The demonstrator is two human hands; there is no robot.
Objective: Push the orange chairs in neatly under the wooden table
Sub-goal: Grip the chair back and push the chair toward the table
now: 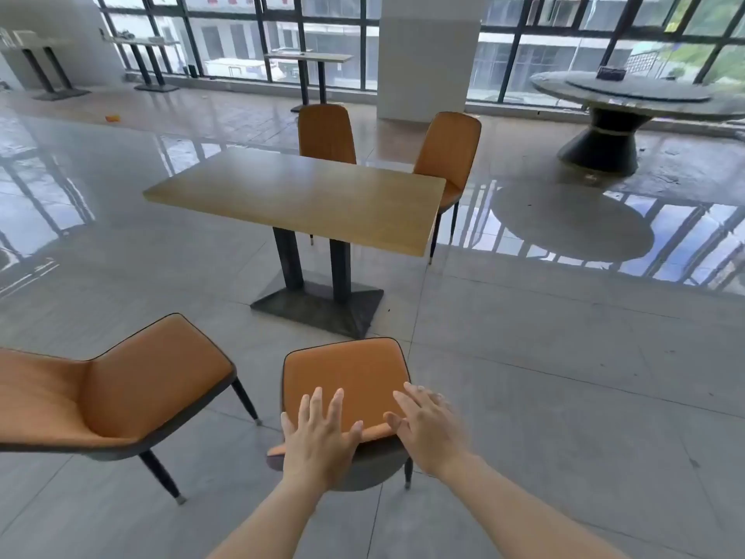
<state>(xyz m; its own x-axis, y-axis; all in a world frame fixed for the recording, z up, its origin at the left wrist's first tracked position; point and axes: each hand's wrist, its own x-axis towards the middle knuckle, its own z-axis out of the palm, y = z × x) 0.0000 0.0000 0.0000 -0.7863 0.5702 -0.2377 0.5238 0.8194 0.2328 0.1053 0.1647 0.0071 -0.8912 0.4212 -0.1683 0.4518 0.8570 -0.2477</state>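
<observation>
Floor [524, 357]: near chair [346, 373] beneath left hand [318, 441], right hand [429, 431].

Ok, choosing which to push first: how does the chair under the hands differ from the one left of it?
The centre chair faces the wooden table squarely; the left chair sits angled. The left hand and right hand lie over the centre chair's backrest; the left chair is untouched. Both are orange, dark-legged, not yet under the table.

Grey tiled floor [544, 357] bears wooden table [298, 195] and orange chairs [346, 369].
</observation>
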